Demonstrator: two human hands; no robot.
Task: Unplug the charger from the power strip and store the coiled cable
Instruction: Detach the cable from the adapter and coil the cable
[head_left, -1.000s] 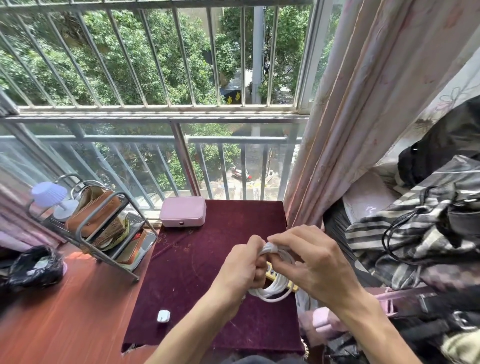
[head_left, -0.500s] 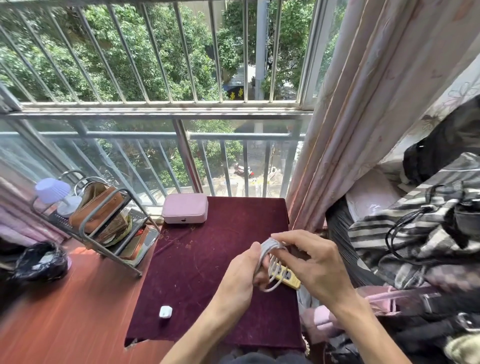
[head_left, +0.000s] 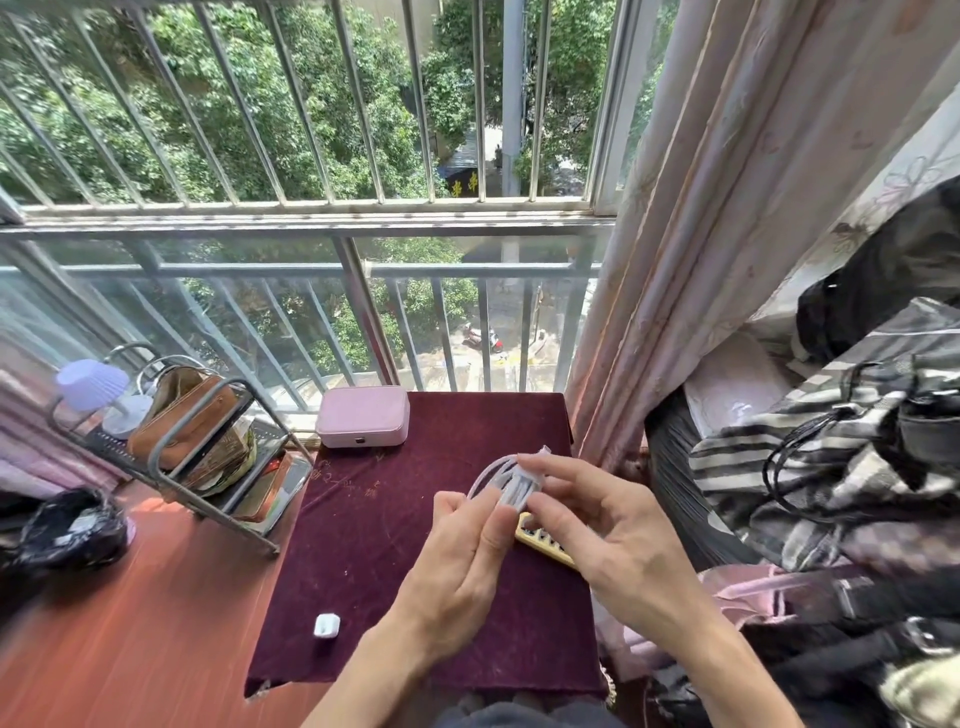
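A white cable (head_left: 511, 480), wound into a small coil, is held above the maroon table (head_left: 395, 530). My left hand (head_left: 462, 566) pinches the coil from below and the left. My right hand (head_left: 602, 530) grips its bundled middle from the right with thumb and fingers. A yellow power strip (head_left: 543, 540) lies on the table under my hands, mostly hidden by them. A small white charger block (head_left: 326, 626) lies loose on the cloth near the front left corner, apart from both hands.
A pink case (head_left: 363, 417) sits at the table's back left edge. A metal rack (head_left: 197, 457) with a brown pouch and a lilac lamp (head_left: 93, 387) stands on the left. Pink curtain (head_left: 675, 291) and piled bags and clothes crowd the right. Window bars behind.
The loose loop of cable has been drawn tighter into a narrow bundle, and both hands have lifted it slightly up and away from me. The charger block has not moved.
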